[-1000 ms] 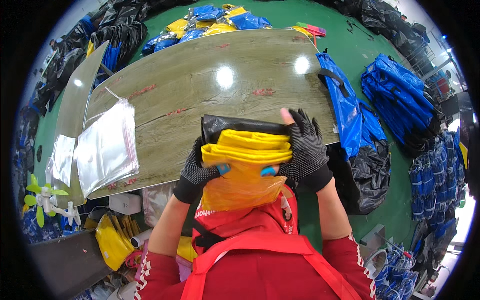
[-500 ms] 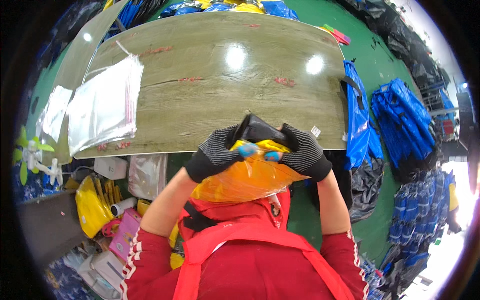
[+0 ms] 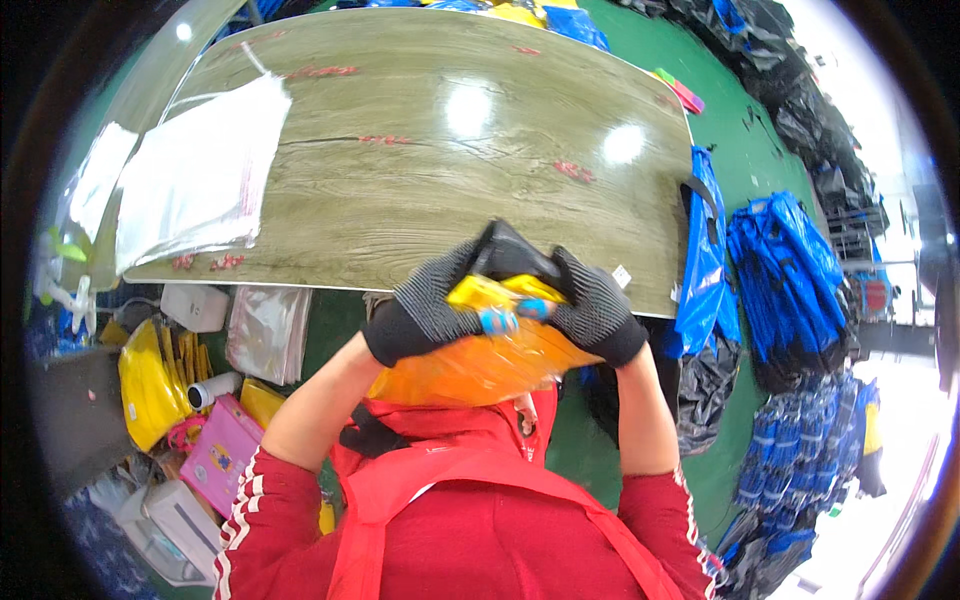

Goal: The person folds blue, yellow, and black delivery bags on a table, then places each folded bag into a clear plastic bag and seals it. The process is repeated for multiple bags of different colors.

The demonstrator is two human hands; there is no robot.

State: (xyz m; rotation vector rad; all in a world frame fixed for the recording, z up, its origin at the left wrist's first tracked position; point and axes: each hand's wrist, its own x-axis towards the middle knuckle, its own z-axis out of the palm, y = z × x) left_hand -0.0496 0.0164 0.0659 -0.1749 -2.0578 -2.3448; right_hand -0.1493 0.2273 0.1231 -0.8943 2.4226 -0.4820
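Observation:
In front of my red apron point(image 3: 500, 490) I hold a yellow-and-black folded bundle point(image 3: 480, 370) whose orange-looking lower part shines under clear plastic film. Its black end point(image 3: 515, 258) sticks up between my hands, over the table's near edge. My left hand point(image 3: 432, 305), in a grey-and-black striped glove, closes on the bundle's left side. On the right side my right hand point(image 3: 600, 312), gloved alike, grips it too. Both thumbs have blue tips and press close together on the yellow upper edge. The other fingers are partly hidden behind the bundle.
A wood-patterned table point(image 3: 400, 200) spans the front, with a stack of clear plastic bags point(image 3: 205, 165) on its left. Blue bags point(image 3: 785, 280) hang or stand at the right. Below left are yellow pieces point(image 3: 150, 385), a pink bag point(image 3: 222, 455) and a white box point(image 3: 193, 307).
The whole view has shifted slightly. My hands keep their hold on the bundle, and its black end is tilted differently, with more yellow showing near the left thumb.

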